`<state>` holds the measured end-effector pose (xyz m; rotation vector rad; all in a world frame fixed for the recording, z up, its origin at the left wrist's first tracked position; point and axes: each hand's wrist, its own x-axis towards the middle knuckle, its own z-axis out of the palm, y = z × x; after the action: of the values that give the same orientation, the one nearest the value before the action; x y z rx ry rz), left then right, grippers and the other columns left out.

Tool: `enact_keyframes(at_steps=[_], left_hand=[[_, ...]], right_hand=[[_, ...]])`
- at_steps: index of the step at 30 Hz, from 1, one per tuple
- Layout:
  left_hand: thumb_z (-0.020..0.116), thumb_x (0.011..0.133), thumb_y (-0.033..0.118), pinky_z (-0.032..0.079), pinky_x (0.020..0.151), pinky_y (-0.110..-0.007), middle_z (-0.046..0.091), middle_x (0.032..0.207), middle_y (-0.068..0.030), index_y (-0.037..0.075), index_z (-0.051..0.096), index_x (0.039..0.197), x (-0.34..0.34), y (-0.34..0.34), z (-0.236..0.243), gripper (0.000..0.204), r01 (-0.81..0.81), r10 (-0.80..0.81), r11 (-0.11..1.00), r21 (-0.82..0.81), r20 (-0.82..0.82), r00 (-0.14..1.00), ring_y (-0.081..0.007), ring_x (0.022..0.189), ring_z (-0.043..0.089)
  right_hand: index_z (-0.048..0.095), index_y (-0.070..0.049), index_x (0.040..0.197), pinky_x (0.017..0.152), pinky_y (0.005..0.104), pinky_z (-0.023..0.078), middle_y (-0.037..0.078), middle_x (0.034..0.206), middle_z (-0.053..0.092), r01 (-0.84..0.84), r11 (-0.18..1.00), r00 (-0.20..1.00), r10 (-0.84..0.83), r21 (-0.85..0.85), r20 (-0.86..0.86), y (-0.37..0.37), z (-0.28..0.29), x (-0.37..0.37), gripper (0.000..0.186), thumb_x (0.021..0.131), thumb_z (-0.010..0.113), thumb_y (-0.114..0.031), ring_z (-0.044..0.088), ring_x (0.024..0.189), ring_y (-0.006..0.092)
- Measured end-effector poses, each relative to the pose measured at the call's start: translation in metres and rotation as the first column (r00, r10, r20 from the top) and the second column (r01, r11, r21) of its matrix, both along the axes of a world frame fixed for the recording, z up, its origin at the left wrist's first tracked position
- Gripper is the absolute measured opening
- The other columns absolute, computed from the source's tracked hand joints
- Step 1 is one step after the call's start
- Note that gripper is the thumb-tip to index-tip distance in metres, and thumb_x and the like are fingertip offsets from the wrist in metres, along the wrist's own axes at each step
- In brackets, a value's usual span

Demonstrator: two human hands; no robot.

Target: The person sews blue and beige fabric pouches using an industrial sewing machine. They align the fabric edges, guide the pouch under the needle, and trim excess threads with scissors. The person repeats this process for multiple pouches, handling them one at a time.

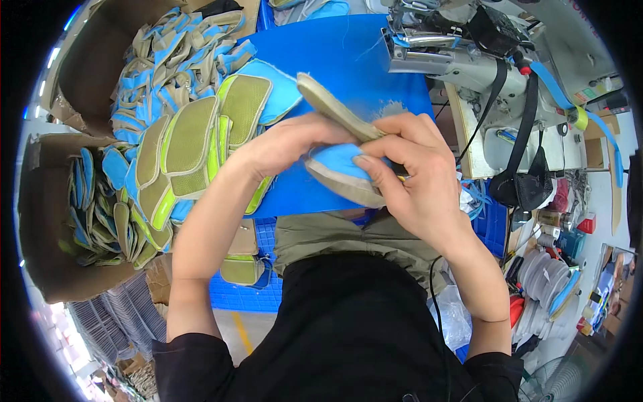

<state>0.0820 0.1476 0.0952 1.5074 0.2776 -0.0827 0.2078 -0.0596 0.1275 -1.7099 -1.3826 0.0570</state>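
Above the front edge of the blue table I hold a padded fabric piece, its tan-edged flap [335,107] standing up and its blue-lined part [338,161] bent below. My left hand [305,137] grips it from the left, most of its fingers hidden behind the flap. On the other side my right hand [418,167] pinches the fold between thumb and fingers. Something small, dark and yellow shows under the right fingers, too covered to name. Nearest to my left hand lies a pile of olive mesh pads [191,137] with lime and tan edging.
Cardboard boxes with blue-and-tan pads [84,177] stand at the left, beside a heap of tan-and-blue strap pieces [177,57]. A sewing machine [429,60] occupies the far right, black straps [522,127] hanging from it. A blue crate [251,298] is below the table.
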Motion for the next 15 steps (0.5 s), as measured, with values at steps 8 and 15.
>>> enact_keyframes(at_steps=[8, 15], left_hand=[[0.080, 0.087, 0.017, 0.046, 0.068, -0.021, 0.069, 0.083, 0.0018, 0.000, 0.072, 0.092, 0.000, -0.001, 0.040, 0.019, 0.057, -0.051, 0.997, 0.057, -0.101, 0.994, -0.0045, 0.076, 0.060], [0.085, 0.082, 0.013, 0.041, 0.061, -0.021, 0.066, 0.077, 0.0026, 0.002, 0.071, 0.085, -0.007, -0.008, 0.079, 0.018, -0.013, 0.040, 0.876, 0.482, -0.046, 0.998, -0.0029, 0.070, 0.056]], right_hand=[[0.077, -0.006, 0.088, 0.077, 0.0410, 0.050, 0.008, 0.101, 0.071, 0.043, 0.996, 0.995, -0.049, -0.075, -0.084, -0.009, -0.005, 0.005, 0.009, 0.082, 0.077, -0.012, 0.062, 0.089, 0.0301], [0.076, -0.004, 0.088, 0.079, 0.0423, 0.050, 0.009, 0.102, 0.071, 0.007, 0.997, 0.983, -0.021, -0.076, -0.180, -0.013, -0.012, 0.008, 0.012, 0.084, 0.077, -0.015, 0.063, 0.092, 0.0325]])
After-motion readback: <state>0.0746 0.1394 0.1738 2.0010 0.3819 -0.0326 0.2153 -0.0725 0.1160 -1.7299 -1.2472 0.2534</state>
